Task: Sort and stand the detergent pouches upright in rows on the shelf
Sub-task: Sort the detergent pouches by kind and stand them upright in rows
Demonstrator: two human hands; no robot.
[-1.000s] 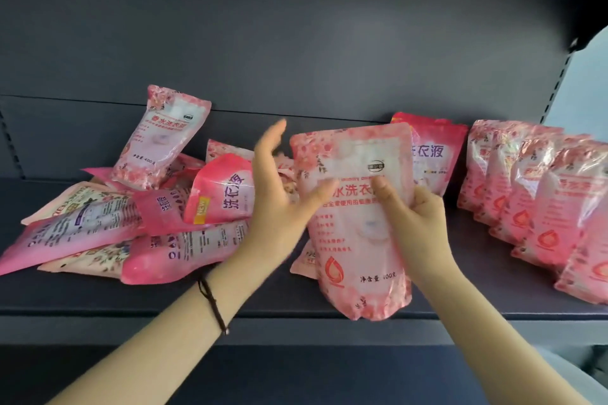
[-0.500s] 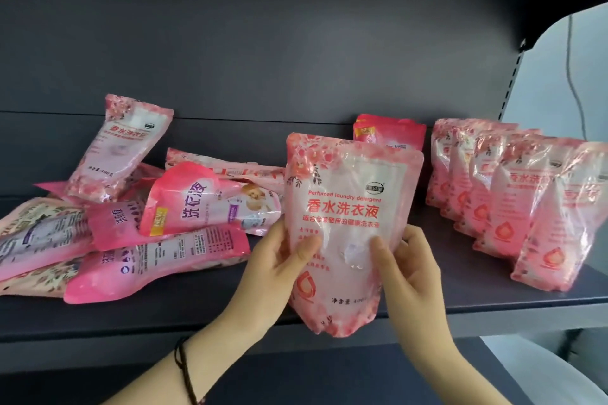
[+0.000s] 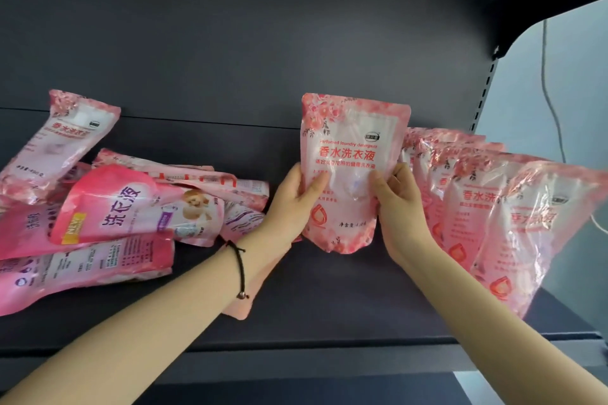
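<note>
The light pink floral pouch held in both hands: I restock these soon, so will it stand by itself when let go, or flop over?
The pouch probably sags: its film looks soft and dimples beside the left hand and right hand. It may stand if leaned, as the row of matching pouches does. The glossy wrinkled film could be slippery.

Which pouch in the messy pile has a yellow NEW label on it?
The darker pink pouch lying on top at the front of the left pile. Its yellow corner label sets it apart; the others show none.
</note>
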